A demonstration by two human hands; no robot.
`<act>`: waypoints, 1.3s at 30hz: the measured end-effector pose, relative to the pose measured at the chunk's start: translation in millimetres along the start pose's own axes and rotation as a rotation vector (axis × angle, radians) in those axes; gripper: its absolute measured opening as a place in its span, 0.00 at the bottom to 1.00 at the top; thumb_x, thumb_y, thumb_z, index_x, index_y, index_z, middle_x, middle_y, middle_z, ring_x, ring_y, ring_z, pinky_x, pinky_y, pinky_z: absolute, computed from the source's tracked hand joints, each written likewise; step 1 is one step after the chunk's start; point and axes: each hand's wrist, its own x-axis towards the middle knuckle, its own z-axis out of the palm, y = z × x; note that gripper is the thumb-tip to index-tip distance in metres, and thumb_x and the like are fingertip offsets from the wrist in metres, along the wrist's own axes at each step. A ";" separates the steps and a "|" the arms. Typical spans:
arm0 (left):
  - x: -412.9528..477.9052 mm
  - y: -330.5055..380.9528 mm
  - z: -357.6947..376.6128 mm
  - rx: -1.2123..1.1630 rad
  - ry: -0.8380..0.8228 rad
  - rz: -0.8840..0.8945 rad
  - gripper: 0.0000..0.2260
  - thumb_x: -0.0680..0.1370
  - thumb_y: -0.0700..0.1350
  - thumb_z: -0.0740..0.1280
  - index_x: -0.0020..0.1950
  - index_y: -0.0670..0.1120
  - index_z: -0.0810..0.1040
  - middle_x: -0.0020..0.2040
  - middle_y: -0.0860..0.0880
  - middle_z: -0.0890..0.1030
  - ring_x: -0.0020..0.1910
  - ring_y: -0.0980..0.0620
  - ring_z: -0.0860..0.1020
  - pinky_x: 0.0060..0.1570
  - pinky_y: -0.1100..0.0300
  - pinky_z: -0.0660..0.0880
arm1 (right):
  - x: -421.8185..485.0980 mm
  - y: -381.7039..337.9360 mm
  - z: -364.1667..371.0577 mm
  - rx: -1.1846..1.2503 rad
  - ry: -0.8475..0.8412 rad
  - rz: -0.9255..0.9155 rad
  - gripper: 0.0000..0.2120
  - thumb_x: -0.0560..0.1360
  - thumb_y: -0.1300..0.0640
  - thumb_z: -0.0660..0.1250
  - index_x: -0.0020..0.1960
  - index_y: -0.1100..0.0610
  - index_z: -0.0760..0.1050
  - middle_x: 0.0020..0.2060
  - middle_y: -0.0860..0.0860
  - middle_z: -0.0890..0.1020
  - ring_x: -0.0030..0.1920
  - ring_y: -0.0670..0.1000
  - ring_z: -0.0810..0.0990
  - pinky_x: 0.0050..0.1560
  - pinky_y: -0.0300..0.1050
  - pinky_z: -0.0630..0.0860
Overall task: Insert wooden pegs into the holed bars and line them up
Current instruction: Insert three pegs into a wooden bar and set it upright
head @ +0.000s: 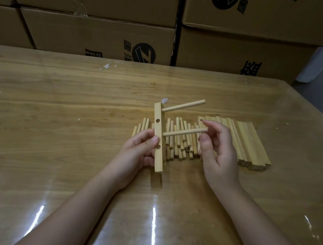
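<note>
Holed bar point(159, 129), head view: we hold it above the table point(57, 110), long axis running near to far. Our left hand point(137, 149) grips it, thumb on its face. Two holes show empty. Far peg point(183, 105) sits in the bar's far end, pointing right. Second peg point(184, 132) sits mid-bar, also pointing right; our right hand point(218, 149) pinches its free end with curled fingertips. On the table behind lie loose pegs point(176, 142). Right of them is a stack of bars point(248, 144). Cardboard boxes point(96, 34) stand beyond the far edge.
</note>
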 end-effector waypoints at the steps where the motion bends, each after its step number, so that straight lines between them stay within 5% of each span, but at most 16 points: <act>1: 0.1 -0.2 -0.4 -0.001 -0.004 0.001 0.10 0.73 0.48 0.68 0.52 0.51 0.83 0.44 0.47 0.80 0.40 0.51 0.79 0.39 0.59 0.79 | 0.3 0.0 0.1 -0.001 0.004 -0.001 0.11 0.77 0.48 0.56 0.59 0.40 0.66 0.42 0.44 0.75 0.38 0.47 0.75 0.35 0.44 0.76; 11: 0.0 -3.5 -0.7 0.060 0.009 0.010 0.13 0.72 0.52 0.69 0.55 0.54 0.82 0.45 0.48 0.80 0.41 0.53 0.79 0.38 0.61 0.78 | 1.8 1.3 -0.3 -0.038 0.030 0.022 0.08 0.78 0.53 0.57 0.53 0.52 0.73 0.37 0.47 0.76 0.33 0.48 0.75 0.32 0.46 0.74; 20: -0.7 -2.9 2.7 0.107 -0.004 0.032 0.17 0.74 0.47 0.65 0.62 0.46 0.76 0.43 0.51 0.81 0.39 0.54 0.80 0.37 0.62 0.78 | 2.1 1.1 -1.1 0.044 0.047 0.061 0.09 0.78 0.48 0.56 0.57 0.43 0.69 0.40 0.46 0.76 0.35 0.45 0.75 0.34 0.41 0.76; 25: -0.3 -1.8 2.6 0.040 0.010 0.039 0.15 0.75 0.46 0.64 0.60 0.43 0.76 0.44 0.48 0.83 0.40 0.51 0.82 0.35 0.61 0.79 | 3.9 10.0 -4.6 -0.054 0.110 0.124 0.11 0.79 0.53 0.55 0.60 0.49 0.69 0.42 0.44 0.75 0.38 0.43 0.74 0.38 0.39 0.73; 28: 0.0 -0.3 1.4 -0.042 0.012 0.044 0.13 0.75 0.46 0.64 0.58 0.43 0.76 0.44 0.46 0.84 0.40 0.51 0.83 0.36 0.60 0.80 | 3.1 16.7 -2.5 -0.414 -0.060 0.113 0.12 0.77 0.59 0.60 0.60 0.53 0.73 0.52 0.45 0.75 0.55 0.47 0.72 0.58 0.49 0.70; 32: 0.8 0.9 1.2 -0.095 0.017 0.051 0.14 0.75 0.46 0.63 0.59 0.44 0.77 0.45 0.46 0.84 0.40 0.51 0.83 0.37 0.59 0.80 | -0.1 17.1 4.5 -0.685 -0.448 0.019 0.22 0.77 0.49 0.60 0.70 0.43 0.64 0.71 0.41 0.63 0.71 0.46 0.57 0.70 0.51 0.50; 35: 1.1 1.1 1.7 -0.100 0.028 0.048 0.14 0.75 0.46 0.64 0.59 0.44 0.77 0.46 0.46 0.84 0.40 0.51 0.83 0.37 0.59 0.80 | -2.3 21.0 5.7 -0.760 -0.574 0.010 0.22 0.78 0.45 0.56 0.72 0.40 0.60 0.73 0.39 0.58 0.73 0.45 0.51 0.72 0.54 0.44; 39: 1.4 1.3 1.0 -0.105 0.030 0.044 0.14 0.75 0.45 0.63 0.59 0.44 0.76 0.45 0.46 0.84 0.40 0.51 0.83 0.37 0.60 0.80 | -2.0 20.3 5.7 -0.750 -0.521 -0.015 0.20 0.77 0.46 0.59 0.68 0.44 0.67 0.68 0.40 0.68 0.70 0.45 0.60 0.71 0.51 0.48</act>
